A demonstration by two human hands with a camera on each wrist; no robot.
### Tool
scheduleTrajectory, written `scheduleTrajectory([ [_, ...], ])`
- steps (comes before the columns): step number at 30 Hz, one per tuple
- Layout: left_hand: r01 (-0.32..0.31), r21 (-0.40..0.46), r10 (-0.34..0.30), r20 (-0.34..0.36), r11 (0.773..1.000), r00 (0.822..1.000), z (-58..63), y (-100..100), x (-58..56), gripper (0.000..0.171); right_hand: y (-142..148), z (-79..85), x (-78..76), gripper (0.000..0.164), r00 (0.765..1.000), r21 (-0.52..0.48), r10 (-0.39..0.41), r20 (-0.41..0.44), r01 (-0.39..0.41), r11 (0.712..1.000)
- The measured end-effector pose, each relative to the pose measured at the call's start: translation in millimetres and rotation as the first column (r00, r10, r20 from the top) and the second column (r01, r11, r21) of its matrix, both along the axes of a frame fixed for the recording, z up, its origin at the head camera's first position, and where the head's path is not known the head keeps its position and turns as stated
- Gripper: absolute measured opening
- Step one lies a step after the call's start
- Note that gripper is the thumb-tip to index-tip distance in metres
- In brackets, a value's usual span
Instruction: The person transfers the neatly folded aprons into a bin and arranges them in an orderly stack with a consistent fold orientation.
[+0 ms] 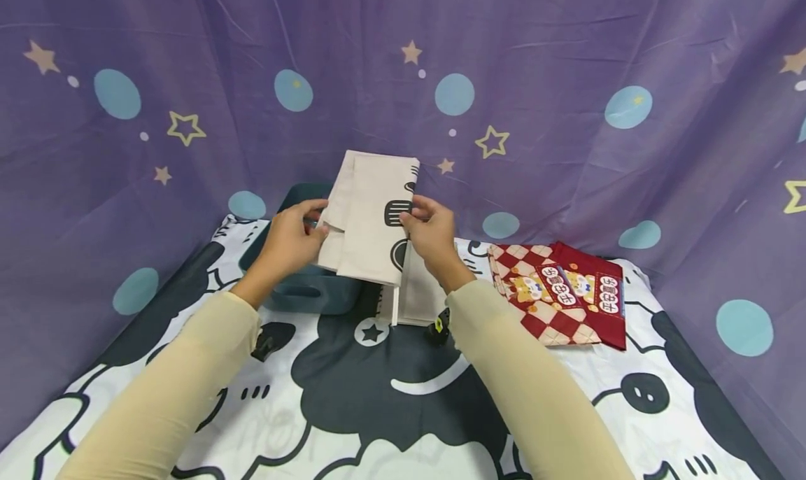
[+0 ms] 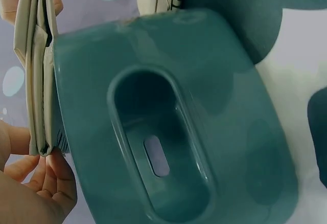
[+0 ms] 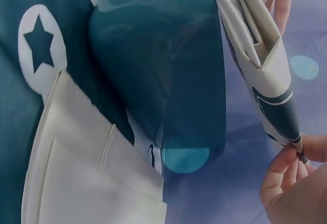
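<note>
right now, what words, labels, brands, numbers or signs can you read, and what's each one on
Nothing can be quoted with certainty.
Red bundle, left label: characters, too small and blurred to read.
Red bundle, right label: likewise unreadable.
Raised cream bundle: dark printed shapes, no readable text.
Black gadget: yellow-green mark, too small.
Tub: none visible.

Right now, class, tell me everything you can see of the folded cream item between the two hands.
The folded cream item is a roughly rectangular bundle of several layers, whose folded edges show in both wrist views. It looks like fabric or stiff paper; I cannot tell which. Dark printed shapes, one striped, line its right side. Held up and tilted, it partly hides the teal bin in the head view. The left hand holds its left edge, the right hand its right.
</note>
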State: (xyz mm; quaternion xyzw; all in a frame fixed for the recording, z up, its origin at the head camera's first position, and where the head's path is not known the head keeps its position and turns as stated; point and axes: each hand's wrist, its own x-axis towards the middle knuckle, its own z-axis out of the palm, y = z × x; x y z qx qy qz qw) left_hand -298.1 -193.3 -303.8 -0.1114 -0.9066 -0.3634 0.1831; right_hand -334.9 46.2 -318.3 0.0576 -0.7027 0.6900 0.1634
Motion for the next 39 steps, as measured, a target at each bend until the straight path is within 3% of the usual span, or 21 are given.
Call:
scheduleTrajectory([
  [6,-0.03,0.034,0.03,-0.003,0.999,1.0,1.0,-11.2,-1.4,0.046,-16.3,6.7,-1.2,0.042,1.0,-0.017,-0.017,0.01,0.017,1.0],
  [14,-0.103,0.074,0.104,-0.016,0.992,0.994,1.7,-22.2,-6.5,0.04,-34.8,14.8,-3.7,0.042,0.997,-0.12,0.022,0.072,-0.014,0.993],
  [23,-0.13,0.072,0.133,-0.043,0.989,0.99,2.4,-28.9,-10.7,0.038,-44.8,13.9,-11.3,0.041,0.986,-0.17,0.076,0.148,-0.05,0.984],
  [30,-0.149,0.063,0.153,-0.071,0.987,0.986,4.4,-36.7,-12.8,0.035,-54.4,10.4,-14.2,0.044,0.972,-0.194,0.141,0.188,-0.104,0.975],
  [39,-0.196,0.065,0.199,-0.044,0.978,0.979,2.2,-45.8,-14.2,0.034,-61.4,7.2,-15.7,0.058,0.953,-0.233,0.246,0.179,-0.202,0.951],
])
